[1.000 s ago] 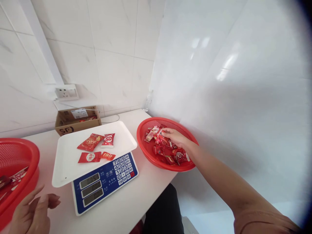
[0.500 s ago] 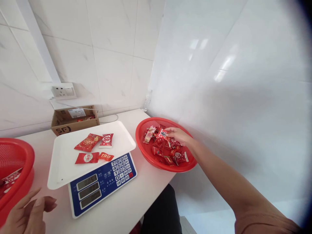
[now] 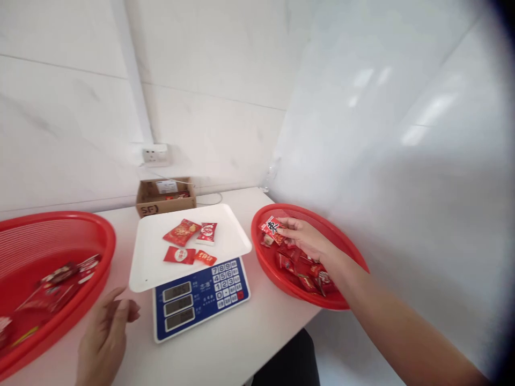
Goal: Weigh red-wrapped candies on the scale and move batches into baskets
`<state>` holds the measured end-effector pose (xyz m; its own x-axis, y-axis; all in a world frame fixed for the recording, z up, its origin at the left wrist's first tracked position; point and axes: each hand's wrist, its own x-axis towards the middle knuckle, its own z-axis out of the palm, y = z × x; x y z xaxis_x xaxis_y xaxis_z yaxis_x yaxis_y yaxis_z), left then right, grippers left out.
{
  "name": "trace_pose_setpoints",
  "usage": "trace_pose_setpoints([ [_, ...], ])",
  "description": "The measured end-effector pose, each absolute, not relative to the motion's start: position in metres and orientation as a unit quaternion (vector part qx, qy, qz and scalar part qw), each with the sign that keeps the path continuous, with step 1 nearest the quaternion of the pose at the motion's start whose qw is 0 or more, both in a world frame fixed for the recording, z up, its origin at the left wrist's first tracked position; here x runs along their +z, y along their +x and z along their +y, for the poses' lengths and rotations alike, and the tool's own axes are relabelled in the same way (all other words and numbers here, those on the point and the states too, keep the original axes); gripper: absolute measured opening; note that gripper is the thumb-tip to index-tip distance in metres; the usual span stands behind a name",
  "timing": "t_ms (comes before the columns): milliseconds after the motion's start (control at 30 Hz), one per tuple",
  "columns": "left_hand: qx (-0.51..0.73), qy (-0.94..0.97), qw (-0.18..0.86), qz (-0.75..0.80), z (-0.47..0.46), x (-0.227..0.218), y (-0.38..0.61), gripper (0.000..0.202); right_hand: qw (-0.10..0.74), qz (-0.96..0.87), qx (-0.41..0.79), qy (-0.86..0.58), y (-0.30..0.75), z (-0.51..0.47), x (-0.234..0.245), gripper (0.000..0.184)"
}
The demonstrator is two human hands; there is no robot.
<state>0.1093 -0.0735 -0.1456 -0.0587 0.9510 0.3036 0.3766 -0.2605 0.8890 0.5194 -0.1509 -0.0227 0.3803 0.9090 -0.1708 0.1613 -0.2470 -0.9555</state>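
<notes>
My right hand [image 3: 303,237] reaches into the red basket [image 3: 346,252] on the right and pinches a red candy packet [image 3: 272,227], lifted a little above the pile of red wrapped candies [image 3: 303,268]. A blue digital scale [image 3: 201,297] with a white tray [image 3: 148,257] stands in the middle; several red packets [image 3: 189,244] lie on the tray. My left hand [image 3: 103,335] rests on the white counter at the lower left, fingers loosely curled, holding nothing, beside the rim of a second red basket [image 3: 80,225].
The left red basket holds a few packets [image 3: 52,289]. An open cardboard box [image 3: 166,195] sits against the tiled wall under a wall socket [image 3: 155,155]. A white wall stands close behind the right basket. The counter's front edge runs along the bottom.
My right hand has picked a red packet out of the pile and raised it toward the basket's left rim. The view has swung left, showing more of the left basket.
</notes>
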Motion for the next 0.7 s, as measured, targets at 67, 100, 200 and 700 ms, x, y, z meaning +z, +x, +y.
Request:
trace_pose_setpoints([
  [67, 0.489, 0.624, 0.308, 0.526, -0.076, -0.141, 0.111, 0.045, 0.448, -0.455, 0.386, -0.666, 0.491, -0.13, -0.022, 0.031],
  [100, 0.49, 0.623, 0.316, 0.522, -0.077, -0.139, 0.112, 0.046, 0.43, -0.49, 0.373, -0.66, 0.475, -0.119, -0.023, 0.031],
  [200, 0.499, 0.615, 0.325, 0.516, -0.081, -0.134, 0.113, 0.046, 0.377, -0.567, 0.34, -0.648, 0.431, -0.085, -0.03, 0.029],
  [700, 0.519, 0.616, 0.346, 0.481, -0.093, -0.126, 0.114, 0.035, 0.308, -0.674, 0.031, -0.671, 0.407, -0.131, -0.044, 0.033],
])
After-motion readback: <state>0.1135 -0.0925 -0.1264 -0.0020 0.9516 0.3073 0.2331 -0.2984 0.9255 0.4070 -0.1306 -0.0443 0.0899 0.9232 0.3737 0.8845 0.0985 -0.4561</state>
